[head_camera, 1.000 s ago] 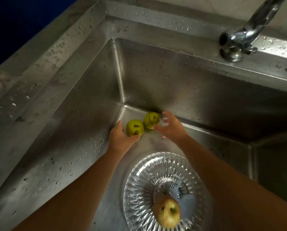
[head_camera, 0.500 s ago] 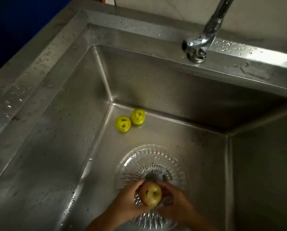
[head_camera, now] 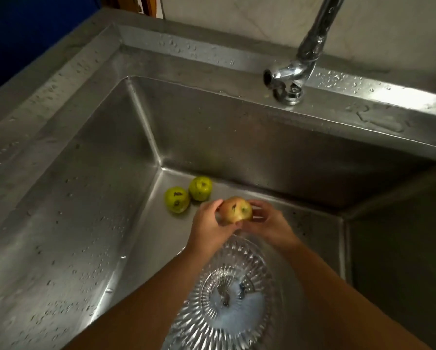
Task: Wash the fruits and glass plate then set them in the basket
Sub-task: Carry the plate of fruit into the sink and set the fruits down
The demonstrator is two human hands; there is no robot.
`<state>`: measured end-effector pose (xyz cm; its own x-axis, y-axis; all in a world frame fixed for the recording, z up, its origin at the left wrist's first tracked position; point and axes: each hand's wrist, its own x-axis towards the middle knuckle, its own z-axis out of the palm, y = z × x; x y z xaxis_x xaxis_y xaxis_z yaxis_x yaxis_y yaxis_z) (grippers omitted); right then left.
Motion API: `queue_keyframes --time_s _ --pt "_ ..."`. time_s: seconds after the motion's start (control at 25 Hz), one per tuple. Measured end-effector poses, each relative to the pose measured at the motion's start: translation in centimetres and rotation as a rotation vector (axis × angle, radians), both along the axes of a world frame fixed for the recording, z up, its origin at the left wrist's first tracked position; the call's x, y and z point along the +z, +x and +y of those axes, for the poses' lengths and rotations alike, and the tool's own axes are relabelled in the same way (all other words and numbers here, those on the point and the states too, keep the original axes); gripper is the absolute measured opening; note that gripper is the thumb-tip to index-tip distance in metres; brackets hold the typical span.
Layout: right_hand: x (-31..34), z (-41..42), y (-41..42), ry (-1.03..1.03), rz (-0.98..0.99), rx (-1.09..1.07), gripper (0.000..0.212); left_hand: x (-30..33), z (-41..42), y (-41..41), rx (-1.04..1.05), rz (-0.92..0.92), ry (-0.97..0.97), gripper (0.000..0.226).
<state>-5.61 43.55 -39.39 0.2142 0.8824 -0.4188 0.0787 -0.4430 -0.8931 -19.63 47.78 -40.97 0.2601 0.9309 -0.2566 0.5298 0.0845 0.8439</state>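
both hands hold a reddish-yellow apple above the steel sink, the left hand cupping its left side, the right hand curling fingers round the right. two green fruits sit touching in the far left corner, near the walls. the glass plate lies on the floor, partly hidden by forearms and cut off below. the faucet stands on the wet back rim, its top out of frame. bare floor lies right of the hands.

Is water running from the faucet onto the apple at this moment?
No, the faucet spout shows no stream, and both hands hold the reddish apple low over the sink floor.
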Motion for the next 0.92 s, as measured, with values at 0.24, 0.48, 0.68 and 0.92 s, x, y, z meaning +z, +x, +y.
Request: queue_keyframes --time_s 0.24,0.48,0.68,0.92 --pt "-2.7 3.4 0.7 -0.083 -0.023 -0.031 0.062 -2.9 1.9 1.2 0.128 -0.058 -0.103 0.04" --pt "-3.1 1.4 1.1 -0.119 0.014 -0.164 0.061 -2.4 0.4 -2.5 0.202 -0.143 -0.221 0.057" --pt "-3.0 -8.4 1.0 -0.268 -0.396 -0.101 0.027 -0.9 -4.6 -11.6 0.159 0.307 -0.21 0.044" --pt "-3.8 -14.8 -1.7 -0.499 -0.278 -0.164 0.029 -2.6 -9.9 -14.0 0.256 0.18 -0.709 0.014"
